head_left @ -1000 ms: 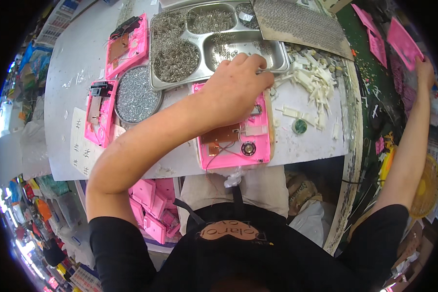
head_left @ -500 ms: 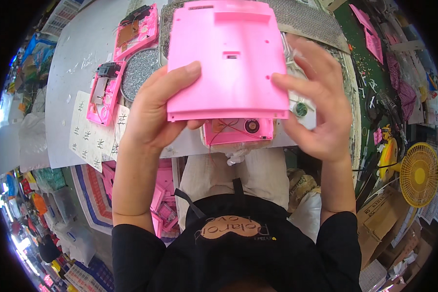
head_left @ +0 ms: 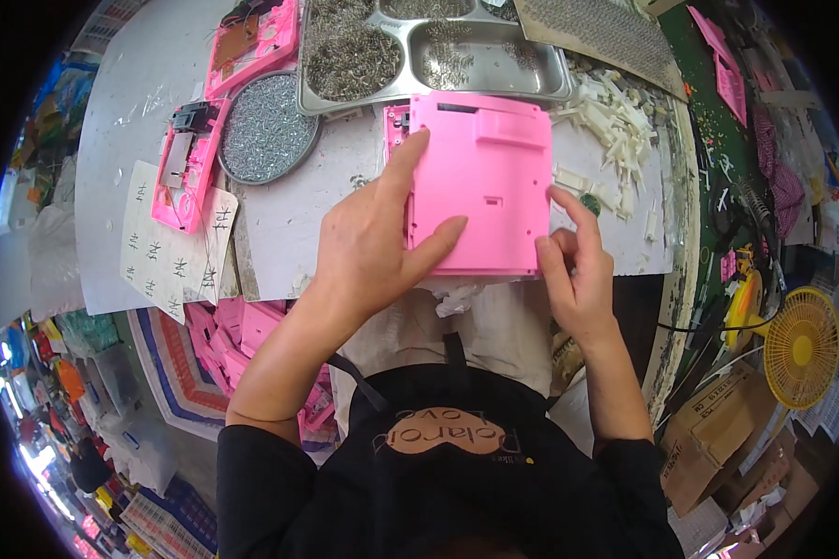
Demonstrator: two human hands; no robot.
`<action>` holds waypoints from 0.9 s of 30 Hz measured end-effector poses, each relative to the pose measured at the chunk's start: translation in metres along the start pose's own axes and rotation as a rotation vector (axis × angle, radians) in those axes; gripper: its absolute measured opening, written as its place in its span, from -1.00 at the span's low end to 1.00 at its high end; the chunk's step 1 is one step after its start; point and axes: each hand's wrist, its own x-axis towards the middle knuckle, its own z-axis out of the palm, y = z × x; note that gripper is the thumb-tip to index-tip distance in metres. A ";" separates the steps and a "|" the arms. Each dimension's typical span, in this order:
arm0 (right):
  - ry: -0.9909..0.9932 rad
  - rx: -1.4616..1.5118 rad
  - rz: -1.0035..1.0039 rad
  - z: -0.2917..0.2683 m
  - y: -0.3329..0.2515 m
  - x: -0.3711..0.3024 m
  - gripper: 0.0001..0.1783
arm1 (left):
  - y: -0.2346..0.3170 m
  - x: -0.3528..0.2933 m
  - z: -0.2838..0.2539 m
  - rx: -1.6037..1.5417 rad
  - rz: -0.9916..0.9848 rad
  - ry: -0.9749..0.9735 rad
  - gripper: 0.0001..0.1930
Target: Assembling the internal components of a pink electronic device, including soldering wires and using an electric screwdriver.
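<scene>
A pink plastic cover [head_left: 494, 177] with small holes and a raised block lies over a pink plastic housing [head_left: 397, 126] at the front edge of the table. Only a strip of the housing shows, along the cover's left side, with a black part in it. My left hand [head_left: 368, 242] grips the cover's left side, its thumb and forefinger lying on the top face. At the right edge, my right hand [head_left: 580, 275] has its thumb and curled fingers closed on the cover's rim. The inside of the housing is hidden.
Behind the cover stands a steel compartment tray [head_left: 429, 98] of metal springs. A round dish [head_left: 270, 126] of small screws and a pink part-filled housing [head_left: 188, 168] are to the left. White plastic pieces [head_left: 615, 121] lie at the right; a yellow fan [head_left: 800, 347] stands beyond.
The cover has come down from in front of me onto the housing and moved slightly right. My right hand has closed in on its edge, and the springs tray has come into view.
</scene>
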 end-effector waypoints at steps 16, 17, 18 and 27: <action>-0.071 -0.584 -0.376 0.009 -0.015 0.024 -0.49 | -0.006 -0.019 -0.002 0.009 -0.190 0.041 -0.25; -0.064 -0.599 -0.389 0.012 -0.013 0.021 -0.47 | -0.009 -0.019 0.000 -0.009 -0.159 0.055 -0.26; -0.057 -0.614 -0.402 0.015 -0.010 0.017 -0.46 | -0.012 -0.022 0.002 -0.020 -0.164 0.046 -0.27; -0.254 -0.972 -0.443 0.007 -0.034 0.022 -0.32 | -0.020 -0.022 -0.010 -0.081 -0.247 -0.094 -0.37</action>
